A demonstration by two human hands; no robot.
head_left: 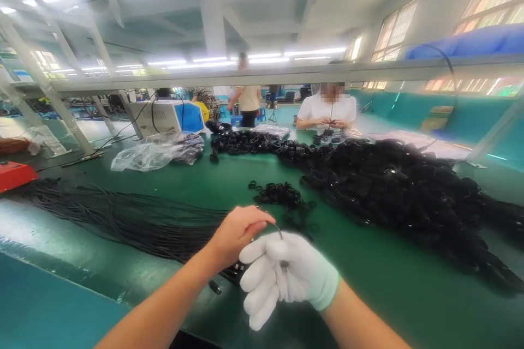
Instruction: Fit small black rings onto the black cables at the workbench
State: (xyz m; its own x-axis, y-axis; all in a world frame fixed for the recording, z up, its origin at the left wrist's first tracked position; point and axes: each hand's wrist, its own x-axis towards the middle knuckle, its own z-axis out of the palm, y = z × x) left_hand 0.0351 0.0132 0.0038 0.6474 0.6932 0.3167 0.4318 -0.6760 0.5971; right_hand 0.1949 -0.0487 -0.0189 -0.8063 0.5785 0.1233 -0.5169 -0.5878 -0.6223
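Observation:
My bare left hand pinches a thin black cable near its end, bending it over. My right hand, in a white glove, is closed around the same cable just below, with a small dark plug showing between its fingers. Both hands hover over the green table near its front edge. A long bundle of straight black cables lies to the left, running under my left hand. A small heap of coiled black cables sits just beyond my hands.
A large pile of coiled black cables fills the right and far side. A clear plastic bag lies at the back left near a white and blue box. A red object is at the left edge. A person in white sits opposite.

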